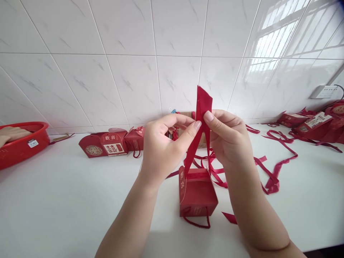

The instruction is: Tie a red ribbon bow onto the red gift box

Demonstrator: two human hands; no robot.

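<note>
Both ends of a red ribbon (203, 104) are raised together above a small red gift box (197, 193). My left hand (168, 143) pinches the ribbon's left edge between thumb and fingers. Against its right side, my right hand (228, 134) grips it with the thumb in front and the fingers behind. Two strands run down from my hands to the top of the box, which stands upright on the white table. A twisted red cord handle (197, 225) hangs at the box's near side.
Loose red ribbons (274, 182) lie tangled behind and right of the box. Other red boxes (103, 143) stand at the back left, and more red packages (317, 122) at the far right. A red plastic basket (24, 150) sits at the left edge. White tiles (129, 86) form the wall.
</note>
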